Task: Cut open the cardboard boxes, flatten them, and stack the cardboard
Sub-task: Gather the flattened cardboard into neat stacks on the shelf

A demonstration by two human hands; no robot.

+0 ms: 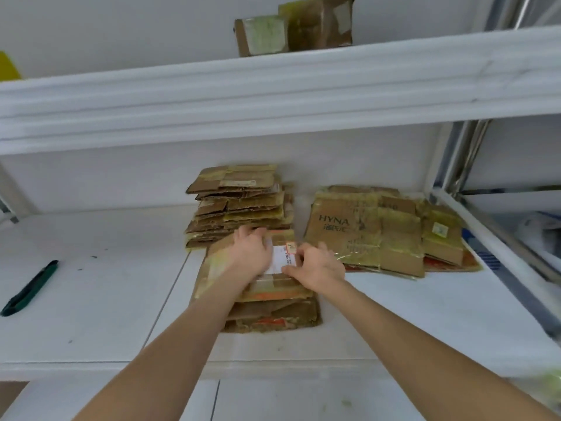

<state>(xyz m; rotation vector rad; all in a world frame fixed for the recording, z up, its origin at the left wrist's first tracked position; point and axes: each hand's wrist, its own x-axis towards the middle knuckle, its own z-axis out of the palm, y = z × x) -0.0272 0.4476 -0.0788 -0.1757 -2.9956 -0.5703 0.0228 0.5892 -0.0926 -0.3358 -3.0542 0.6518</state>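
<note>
Fingers: left hand [253, 253] and right hand [318, 268] press flat, fingers loosely spread, on the flattened box [261, 287].
Hidden: box label partly covered.
Location: shelf [91, 299], before the tall stack [239, 205].
Clearance: open left, toward the knife [30, 288].

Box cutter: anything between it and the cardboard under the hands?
Nothing. In the head view, only bare white shelf surface separates the box cutter from the cardboard.

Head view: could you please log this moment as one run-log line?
left hand, right hand: pressing flat on near cardboard pile | box cutter: idle, left on shelf | tall stack: behind
</note>
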